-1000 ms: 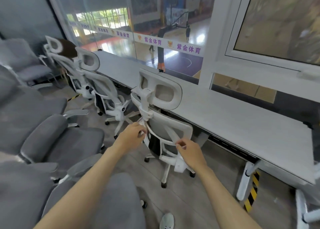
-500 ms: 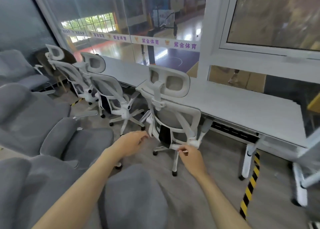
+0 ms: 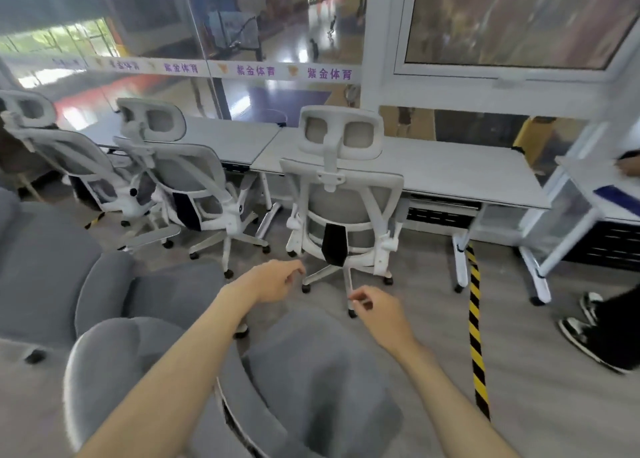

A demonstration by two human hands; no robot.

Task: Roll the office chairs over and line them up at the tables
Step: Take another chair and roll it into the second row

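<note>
Three white mesh office chairs stand with their backs to me along the long white tables [image 3: 460, 173]. The nearest chair [image 3: 341, 198] is tucked at the right table, a second chair [image 3: 187, 170] sits left of it, and a third chair [image 3: 69, 166] is at the far left. My left hand [image 3: 277, 281] hovers low in front of the nearest chair's base, fingers loosely curled and holding nothing. My right hand [image 3: 377, 310] hangs beside it, also empty, clear of the chair.
Grey padded chairs [image 3: 311, 381] crowd the left and the foreground below my arms. A yellow-black striped strip [image 3: 475, 319] runs along the floor by a table leg. Another person's shoes [image 3: 588, 326] stand at the right, next to another table [image 3: 588, 187].
Both hands let go of the nearest chair's backrest and drew back toward me. The chair now stands at the table, and my view has swung right and pulled away.
</note>
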